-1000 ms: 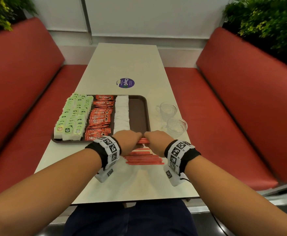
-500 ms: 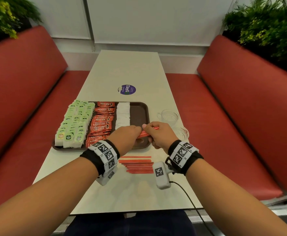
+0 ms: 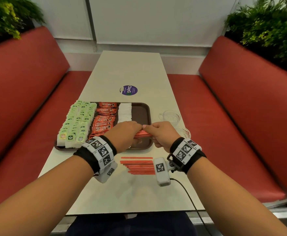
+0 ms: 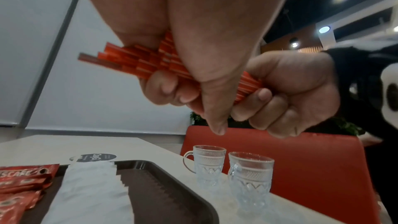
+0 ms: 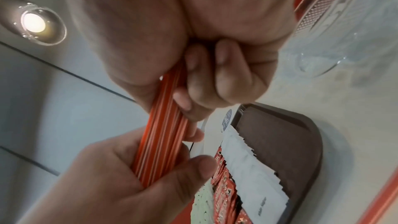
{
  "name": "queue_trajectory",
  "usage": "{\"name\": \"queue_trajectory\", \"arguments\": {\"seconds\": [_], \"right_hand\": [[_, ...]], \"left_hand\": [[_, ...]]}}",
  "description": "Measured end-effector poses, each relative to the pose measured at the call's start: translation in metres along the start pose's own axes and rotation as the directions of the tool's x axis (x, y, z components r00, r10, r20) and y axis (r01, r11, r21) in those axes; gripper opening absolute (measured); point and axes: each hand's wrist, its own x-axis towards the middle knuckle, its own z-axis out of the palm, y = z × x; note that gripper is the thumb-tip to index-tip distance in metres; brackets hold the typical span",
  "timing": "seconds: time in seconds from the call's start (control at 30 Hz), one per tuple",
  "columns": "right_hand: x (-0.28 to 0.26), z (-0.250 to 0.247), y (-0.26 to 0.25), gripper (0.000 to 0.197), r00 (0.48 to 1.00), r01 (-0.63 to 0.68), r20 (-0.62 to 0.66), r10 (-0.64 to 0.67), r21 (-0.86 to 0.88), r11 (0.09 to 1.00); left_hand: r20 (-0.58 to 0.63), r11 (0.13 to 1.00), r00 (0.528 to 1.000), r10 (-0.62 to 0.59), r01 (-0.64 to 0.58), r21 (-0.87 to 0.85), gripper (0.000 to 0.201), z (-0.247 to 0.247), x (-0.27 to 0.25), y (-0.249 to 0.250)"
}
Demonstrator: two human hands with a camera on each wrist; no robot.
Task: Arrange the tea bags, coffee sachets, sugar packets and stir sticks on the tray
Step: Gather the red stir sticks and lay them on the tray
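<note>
Both hands hold one bundle of red stir sticks [image 3: 143, 133] level above the near right part of the brown tray [image 3: 142, 113]. My left hand [image 3: 125, 133] grips its left end and my right hand [image 3: 159, 133] grips its right end; the same bundle [image 4: 137, 62] [image 5: 160, 142] shows in both wrist views. On the tray lie rows of green tea bags [image 3: 78, 120], red coffee sachets [image 3: 104, 119] and white sugar packets [image 3: 125, 112]. More red stir sticks [image 3: 139, 165] lie on the table near me.
Two glass cups [image 3: 170, 116] [image 4: 249, 178] stand on the white table [image 3: 130, 68] right of the tray. A round purple sticker [image 3: 128, 90] lies beyond the tray. Red benches flank the table, with plants behind. A cable runs from my right wrist.
Both hands lifted a bundle of stir sticks off the pile on the table and carried it forward over the tray's near right part.
</note>
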Motion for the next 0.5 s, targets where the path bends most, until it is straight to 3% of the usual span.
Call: {"name": "queue_trajectory", "arguments": {"seconds": [0.1, 0.2, 0.3, 0.4, 0.5], "right_hand": [[0.000, -0.001, 0.000, 0.037, 0.999, 0.034, -0.029, -0.031, 0.102, 0.994], [0.002, -0.002, 0.001, 0.032, 0.994, 0.060, -0.101, -0.043, 0.174, 0.983], [0.003, -0.001, -0.001, 0.029, 0.988, 0.087, -0.146, -0.055, 0.223, 0.971], [0.004, 0.008, -0.004, 0.029, 0.975, 0.125, -0.205, -0.086, 0.188, 0.974], [0.011, 0.017, -0.007, 0.030, 0.942, 0.178, -0.301, -0.146, 0.082, 0.981]], "left_hand": [[-0.103, 0.981, 0.991, -0.088, 0.068, -0.180, 0.055, -0.009, -0.006, -0.007], [-0.057, 0.863, 0.966, -0.253, 0.199, -0.465, 0.070, -0.018, -0.008, -0.018], [-0.080, 0.746, 0.946, -0.314, 0.194, -0.637, 0.057, -0.020, -0.005, -0.017], [-0.181, 0.637, 0.882, -0.435, 0.159, -0.754, 0.054, -0.023, 0.001, -0.004], [-0.261, 0.629, 0.820, -0.510, 0.149, -0.763, 0.055, -0.025, 0.012, 0.006]]}}
